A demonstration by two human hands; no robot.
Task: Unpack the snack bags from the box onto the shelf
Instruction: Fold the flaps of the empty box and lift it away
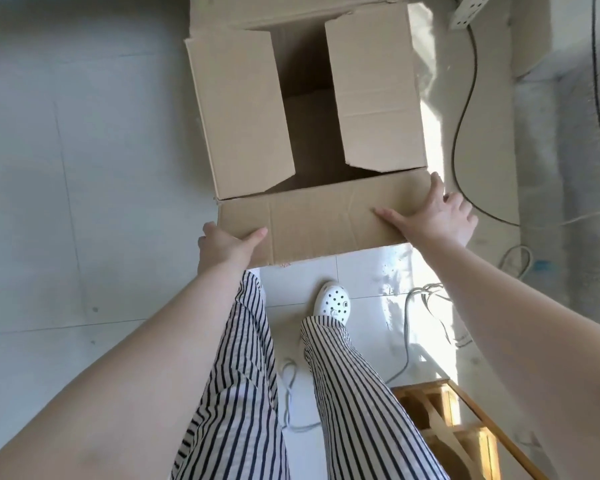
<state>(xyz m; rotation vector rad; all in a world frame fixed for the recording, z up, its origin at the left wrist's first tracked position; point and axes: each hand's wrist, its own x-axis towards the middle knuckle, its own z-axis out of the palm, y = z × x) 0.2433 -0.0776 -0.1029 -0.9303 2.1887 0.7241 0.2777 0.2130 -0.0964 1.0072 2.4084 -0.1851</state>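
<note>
Floor (66, 202): pale tiles, sunlit at right. Resting on it: cardboard box (309, 116), flaps open; white perforated shoe (333, 301); grey cables (409, 341) trailing at right; dark cable (461, 133) beside the box; wooden frame (465, 427), lower right.

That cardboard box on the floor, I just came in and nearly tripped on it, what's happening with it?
A person stands over the cardboard box and holds its near flap with both hands: the left hand grips the left corner, the right hand lies on the right end. The two side flaps are folded partly inward. No snack bags show through the dark gap. A wooden shelf stands at lower right.
</note>
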